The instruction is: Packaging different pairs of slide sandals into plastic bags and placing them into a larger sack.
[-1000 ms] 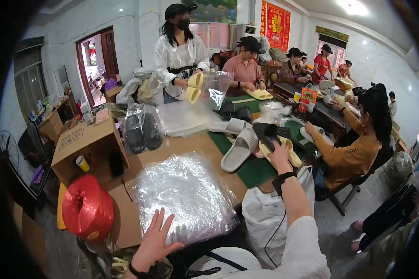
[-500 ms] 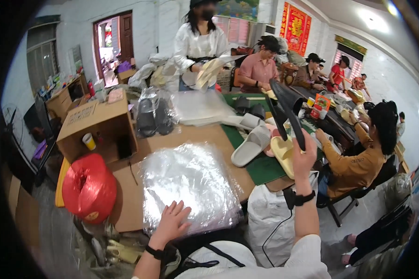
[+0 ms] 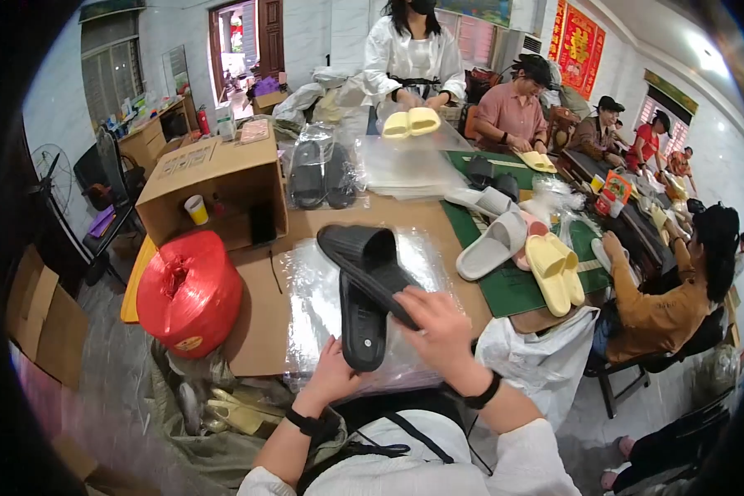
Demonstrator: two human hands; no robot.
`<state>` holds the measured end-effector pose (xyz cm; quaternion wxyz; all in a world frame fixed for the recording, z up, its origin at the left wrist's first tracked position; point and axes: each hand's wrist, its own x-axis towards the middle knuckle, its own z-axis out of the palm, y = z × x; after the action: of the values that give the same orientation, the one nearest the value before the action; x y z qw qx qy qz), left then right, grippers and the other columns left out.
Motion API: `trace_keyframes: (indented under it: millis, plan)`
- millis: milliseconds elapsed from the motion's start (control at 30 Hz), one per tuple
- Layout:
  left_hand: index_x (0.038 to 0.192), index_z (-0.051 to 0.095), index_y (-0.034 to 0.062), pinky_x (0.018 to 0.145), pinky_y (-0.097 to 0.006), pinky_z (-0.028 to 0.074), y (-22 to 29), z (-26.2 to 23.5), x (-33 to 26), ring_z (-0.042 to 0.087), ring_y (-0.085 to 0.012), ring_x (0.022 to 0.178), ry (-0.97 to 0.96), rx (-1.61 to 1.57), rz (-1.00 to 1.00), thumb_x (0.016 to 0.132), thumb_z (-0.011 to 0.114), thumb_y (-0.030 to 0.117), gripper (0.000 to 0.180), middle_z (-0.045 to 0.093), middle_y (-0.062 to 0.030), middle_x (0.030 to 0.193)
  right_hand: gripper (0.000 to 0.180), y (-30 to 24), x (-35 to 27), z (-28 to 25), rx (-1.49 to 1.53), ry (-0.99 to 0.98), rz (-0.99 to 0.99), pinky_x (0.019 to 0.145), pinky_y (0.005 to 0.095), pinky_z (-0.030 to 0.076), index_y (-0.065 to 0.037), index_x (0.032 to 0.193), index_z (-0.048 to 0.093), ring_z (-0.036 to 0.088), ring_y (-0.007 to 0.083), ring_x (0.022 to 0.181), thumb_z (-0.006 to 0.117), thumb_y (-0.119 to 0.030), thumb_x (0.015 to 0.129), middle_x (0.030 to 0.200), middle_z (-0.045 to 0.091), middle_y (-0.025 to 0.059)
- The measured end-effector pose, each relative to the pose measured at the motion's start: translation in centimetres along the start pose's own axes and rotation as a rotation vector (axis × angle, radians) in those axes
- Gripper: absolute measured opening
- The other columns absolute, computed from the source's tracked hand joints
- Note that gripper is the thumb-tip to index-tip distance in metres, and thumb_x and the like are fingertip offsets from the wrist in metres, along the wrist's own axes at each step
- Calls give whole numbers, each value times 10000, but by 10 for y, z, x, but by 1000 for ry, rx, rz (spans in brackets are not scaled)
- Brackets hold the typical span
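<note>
Two black slide sandals [image 3: 375,252] lie crossed above a stack of clear plastic bags [image 3: 310,293], the upper one tilted over the other. My right hand [image 3: 442,335] is closed around the heel end of the upper sandal. Beside the heel of the lower sandal [image 3: 362,335] is my left hand [image 3: 331,376], over the near edge of the bags. Its fingers are partly hidden by the sandal, so whether it grips anything cannot be told.
A red twine roll [image 3: 188,293] and an open cardboard box [image 3: 215,169] stand on the left. Bagged black slides [image 3: 322,174] lie at the back. Grey slides [image 3: 492,244] and yellow slides [image 3: 554,269] rest on the green mat [image 3: 504,289]. Several co-workers sit or stand around, one opposite [image 3: 413,58].
My right hand has brought the black sandals down and left, from raised at the right to over the bags. My left hand, spread on the bags before, is now beside a sandal heel.
</note>
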<state>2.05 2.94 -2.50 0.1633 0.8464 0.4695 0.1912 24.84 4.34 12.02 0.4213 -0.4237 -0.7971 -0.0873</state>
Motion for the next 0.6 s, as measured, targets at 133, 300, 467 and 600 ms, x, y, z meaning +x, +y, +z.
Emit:
trace_keyframes:
  millis: [133, 300, 467, 600]
  plan:
    - [1312, 566, 129, 1119, -545, 280, -6, 5, -1, 442, -367, 1302, 129, 5, 66, 845, 632, 435, 562, 537, -159, 1377, 532, -38, -29, 56, -21, -176, -112, 699, 326, 534, -183, 1198, 660, 594, 254, 907, 772, -262, 683, 1141, 615, 29]
    - [1371, 496, 89, 1117, -450, 317, 3, 6, -9, 426, -381, 1324, 152, -316, -7, 843, 650, 250, 573, 528, -197, 1356, 652, -78, -34, 79, 51, -231, -142, 711, 327, 521, -132, 1228, 632, 557, 246, 901, 794, -292, 617, 1134, 576, 72]
    - [1384, 470, 70, 1089, -447, 349, -5, 16, -5, 444, -381, 1307, 148, -209, 93, 865, 645, 269, 583, 501, -206, 1383, 640, -83, -28, 119, 94, -365, -261, 750, 337, 521, -81, 1217, 623, 537, 267, 981, 789, -281, 632, 1141, 561, 95]
    - [1395, 450, 55, 1066, -445, 375, -22, 24, 2, 458, -381, 1294, 159, -117, 165, 883, 641, 285, 593, 480, -213, 1404, 581, -65, -37, 135, 254, -416, -281, 746, 372, 522, -68, 1199, 626, 527, 282, 1020, 759, -340, 703, 1113, 552, 98]
